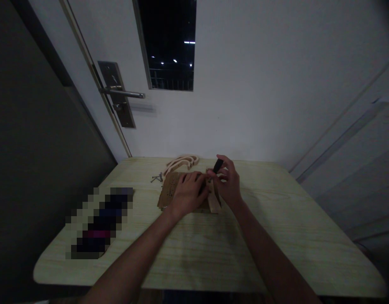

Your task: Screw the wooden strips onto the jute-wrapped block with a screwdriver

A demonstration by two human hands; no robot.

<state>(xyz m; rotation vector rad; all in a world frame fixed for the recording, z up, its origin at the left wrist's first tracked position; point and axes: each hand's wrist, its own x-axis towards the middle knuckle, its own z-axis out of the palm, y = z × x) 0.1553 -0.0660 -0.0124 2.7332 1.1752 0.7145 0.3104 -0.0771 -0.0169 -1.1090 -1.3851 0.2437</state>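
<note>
My left hand [188, 192] lies on a flat wooden board [168, 191] with small holes and presses it onto the table, its fingers curled toward the board's right end. My right hand [228, 182] is closed round a small dark-handled tool [217, 166], likely a screwdriver, whose tip points down at the board's right edge, where an upright wooden piece [214, 204] stands. The two hands almost touch. What is under the left fingertips is hidden.
Curved wooden pieces [182, 161] lie behind the board, and several loose screws [157, 178] lie to its left. A pixelated dark object [99, 223] rests on the pale wood-grain table [276, 236] at the left. A white door with a metal handle [123, 93] stands behind.
</note>
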